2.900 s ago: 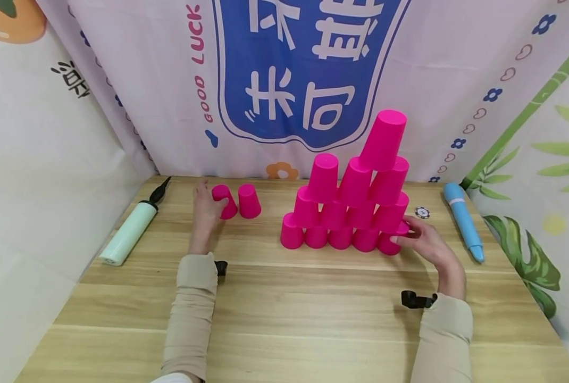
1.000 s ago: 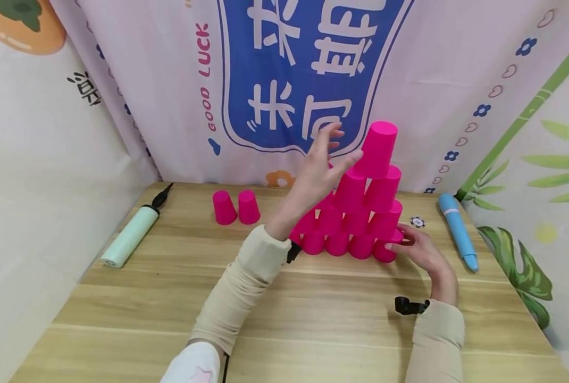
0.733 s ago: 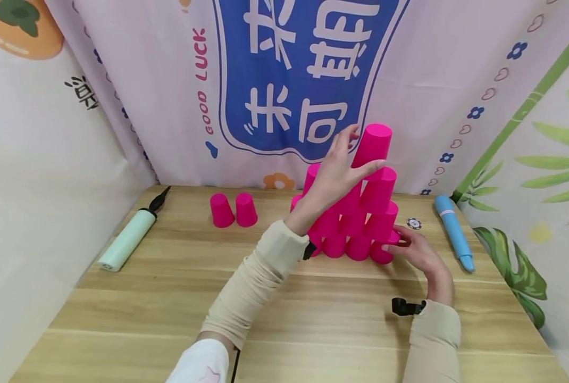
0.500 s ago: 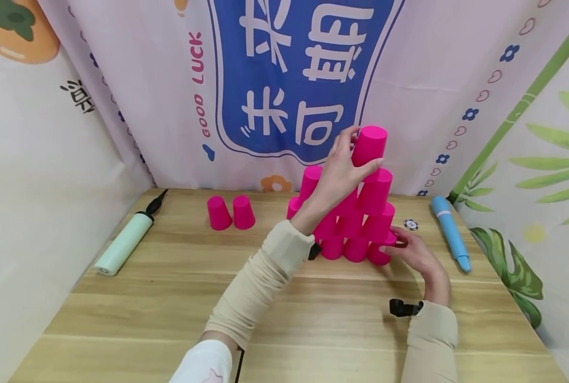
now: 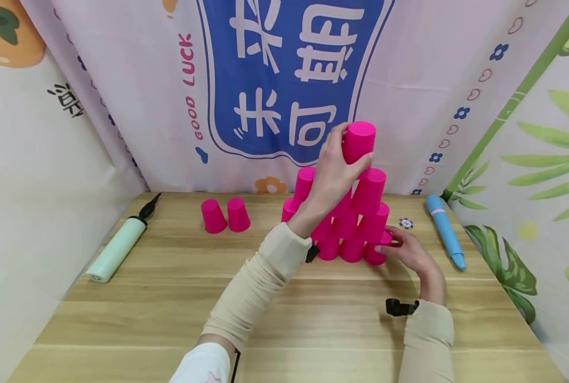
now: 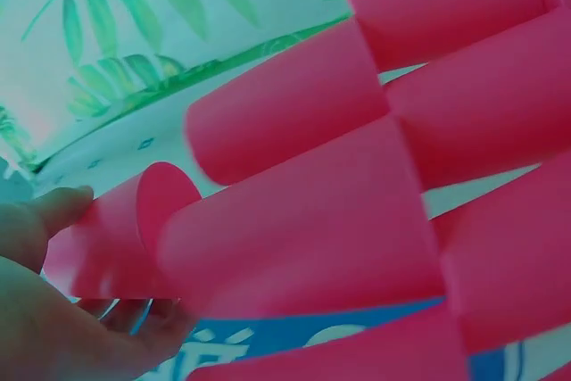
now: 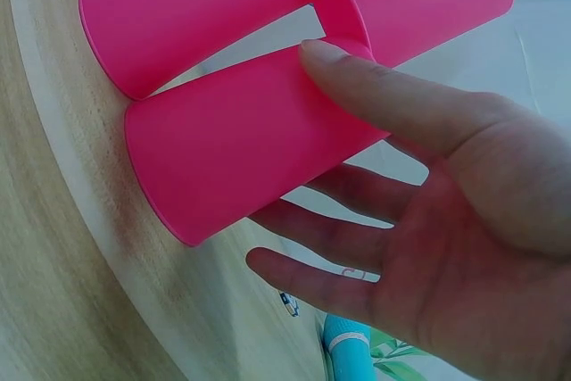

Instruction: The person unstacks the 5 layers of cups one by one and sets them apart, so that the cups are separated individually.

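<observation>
Pink cups (image 5: 346, 221), all upside down, stand in a stepped pyramid on the wooden table. My left hand (image 5: 334, 173) grips the topmost cup (image 5: 359, 139), thumb on the near side and fingers round the far side. In the left wrist view this cup's open rim (image 6: 169, 189) shows just above the cups under it. Low on the right, my right hand (image 5: 411, 250) holds the bottom corner cup (image 7: 241, 140) between its thumb in front and fingers behind. My left forearm hides part of the pyramid's left side.
Two pink cups (image 5: 226, 215) stand upside down at the back left. A mint-green hand pump (image 5: 119, 250) lies at the left edge. On the right are a blue tube-shaped object (image 5: 445, 231) and a small round chip (image 5: 406, 223). A printed curtain (image 5: 141, 106) hangs behind.
My left hand has come from the two cups at the left to the pyramid's top, closed round the topmost cup and raised it slightly. My right hand has stayed at the corner cup.
</observation>
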Available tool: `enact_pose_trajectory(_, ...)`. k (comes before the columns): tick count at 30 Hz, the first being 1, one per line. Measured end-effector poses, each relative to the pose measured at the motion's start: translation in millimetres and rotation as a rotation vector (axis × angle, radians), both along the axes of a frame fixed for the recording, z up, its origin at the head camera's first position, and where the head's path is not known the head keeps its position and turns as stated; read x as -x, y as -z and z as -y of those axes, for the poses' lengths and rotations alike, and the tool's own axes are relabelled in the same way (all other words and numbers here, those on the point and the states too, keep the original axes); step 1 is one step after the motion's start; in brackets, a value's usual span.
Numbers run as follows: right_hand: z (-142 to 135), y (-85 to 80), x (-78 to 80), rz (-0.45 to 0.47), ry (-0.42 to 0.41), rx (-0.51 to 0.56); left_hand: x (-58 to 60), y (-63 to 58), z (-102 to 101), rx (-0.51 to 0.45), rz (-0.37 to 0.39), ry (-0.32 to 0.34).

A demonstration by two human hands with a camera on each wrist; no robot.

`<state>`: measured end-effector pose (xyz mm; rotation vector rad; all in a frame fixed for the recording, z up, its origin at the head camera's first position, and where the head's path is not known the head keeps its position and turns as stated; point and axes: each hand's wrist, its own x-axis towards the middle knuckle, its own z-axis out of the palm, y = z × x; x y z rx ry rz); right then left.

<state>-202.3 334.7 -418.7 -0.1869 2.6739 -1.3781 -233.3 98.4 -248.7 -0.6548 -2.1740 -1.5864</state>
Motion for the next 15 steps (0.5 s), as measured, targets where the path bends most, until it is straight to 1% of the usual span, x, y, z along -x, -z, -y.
enact_pose_trajectory(4,-0.4,-0.2,0.7,0.000,-0.006,0.004,-10.4,-6.0,11.7,-0.048,-0.083,0.002)
enact_pose_trajectory(8,-2.4,-1.9,3.1,-0.014,-0.013,0.008,-17.7,-10.8,25.4,-0.086,-0.119,0.000)
enact_pose_trajectory(11,-2.9,-0.6,4.9,-0.028,-0.026,0.009,-20.8,-9.8,38.8,-0.124,-0.129,-0.013)
enact_pose_trajectory(15,-2.0,3.3,6.2,-0.038,-0.038,0.009,-24.6,-3.5,63.9,-0.180,-0.122,-0.064)
